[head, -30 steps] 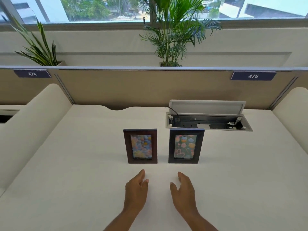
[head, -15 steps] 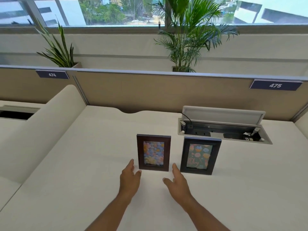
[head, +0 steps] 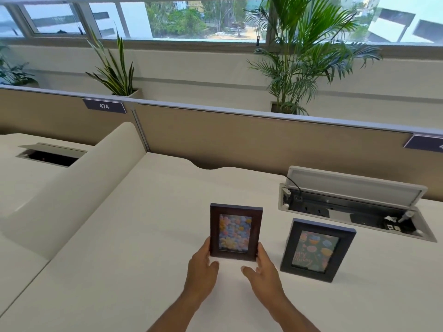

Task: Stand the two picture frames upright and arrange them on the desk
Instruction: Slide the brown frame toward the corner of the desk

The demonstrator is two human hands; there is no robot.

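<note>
Two picture frames stand upright on the white desk. The brown frame shows pastel balloons. My left hand touches its lower left edge and my right hand its lower right edge, fingers against the sides and thumbs below in front. The black frame with a cupcake picture stands to the right, turned slightly, with no hand on it.
An open cable box with sockets and plugs is set into the desk behind the black frame. A beige partition closes the back, a rounded divider the left side. Potted plants stand behind.
Both hands moved forward from the desk surface and closed in on the two sides of the brown frame. My view swung left, shifting everything rightward.
</note>
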